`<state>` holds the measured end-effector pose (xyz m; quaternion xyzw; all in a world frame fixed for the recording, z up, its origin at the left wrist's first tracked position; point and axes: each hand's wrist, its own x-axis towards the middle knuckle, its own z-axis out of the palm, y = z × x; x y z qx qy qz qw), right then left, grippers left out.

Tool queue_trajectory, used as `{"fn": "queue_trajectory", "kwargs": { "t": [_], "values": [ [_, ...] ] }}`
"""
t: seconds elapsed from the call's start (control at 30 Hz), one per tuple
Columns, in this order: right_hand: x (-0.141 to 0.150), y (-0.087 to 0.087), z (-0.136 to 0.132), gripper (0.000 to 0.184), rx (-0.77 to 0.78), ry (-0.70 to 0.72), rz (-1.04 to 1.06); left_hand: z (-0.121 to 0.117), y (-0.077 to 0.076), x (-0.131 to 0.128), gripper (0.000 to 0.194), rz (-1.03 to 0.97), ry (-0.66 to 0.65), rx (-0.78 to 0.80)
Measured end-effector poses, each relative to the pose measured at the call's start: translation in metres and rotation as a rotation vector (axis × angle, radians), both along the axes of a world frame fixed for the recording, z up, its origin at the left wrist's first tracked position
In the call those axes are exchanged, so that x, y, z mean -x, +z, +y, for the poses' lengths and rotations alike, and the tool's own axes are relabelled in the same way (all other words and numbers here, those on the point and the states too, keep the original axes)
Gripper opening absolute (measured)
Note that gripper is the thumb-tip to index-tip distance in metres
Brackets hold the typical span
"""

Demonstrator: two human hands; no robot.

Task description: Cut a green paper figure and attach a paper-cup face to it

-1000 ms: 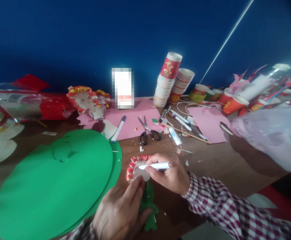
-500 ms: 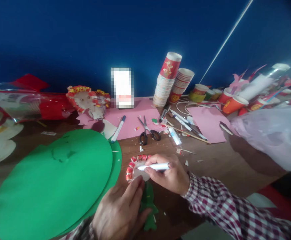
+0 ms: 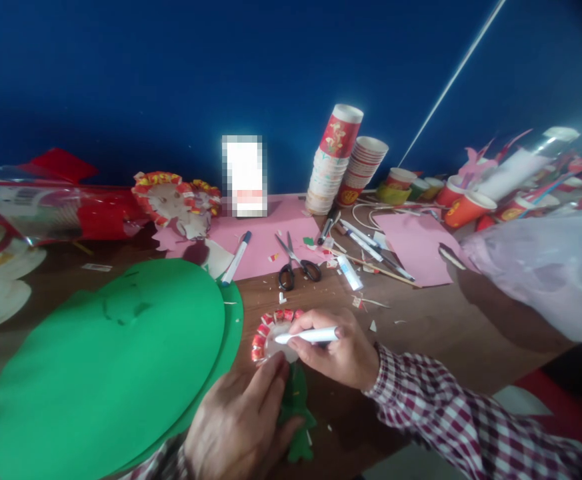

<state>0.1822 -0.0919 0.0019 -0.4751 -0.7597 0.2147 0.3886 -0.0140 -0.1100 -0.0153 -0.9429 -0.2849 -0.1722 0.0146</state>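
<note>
My right hand [image 3: 338, 350] is closed around a white marker [image 3: 315, 335], its tip at the pale middle of a small paper cutout. That cutout is a paper flower [image 3: 259, 341] with red curled strips along its rim, lying on the table. From under it a green paper piece [image 3: 299, 393] with a jagged edge stretches toward me. My left hand [image 3: 243, 413] lies over the lower left of the flower, fingers stretched out and fingertips touching its edge. The thumb is apart, over the green piece. Both hands hide part of the flower.
Large green paper ovals [image 3: 111, 360] lie at left. Scissors [image 3: 295, 260], a capped marker [image 3: 237, 259], a glue tube [image 3: 349, 273] and scraps lie beyond my hands. Pink paper [image 3: 415, 247] is behind. Stacked paper cups [image 3: 335, 160] stand against the blue wall; a plastic bag [image 3: 545, 273] sits at right.
The marker has shifted very slightly along with the right fingers. The left hand and the flower stay in place.
</note>
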Motion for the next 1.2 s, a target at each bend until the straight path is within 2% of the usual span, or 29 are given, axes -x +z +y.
{"fn": "queue_trajectory", "kwargs": {
  "t": [0.53, 0.8, 1.2],
  "values": [
    [-0.0007, 0.0010, -0.0010, 0.010, 0.033, -0.004, -0.004, 0.0012, -0.0008, -0.0003, 0.045, -0.003, -0.003, 0.002],
    [-0.0029, 0.0024, -0.0012, 0.011, 0.155, -0.067, 0.051, 0.0005, 0.0007, 0.0004, 0.045, -0.006, -0.004, -0.004],
    [-0.0023, 0.0029, 0.0000, 0.012, 0.088, -0.043, 0.004, 0.0000, -0.0014, 0.0003, 0.045, 0.000, -0.005, 0.006]
  ]
}}
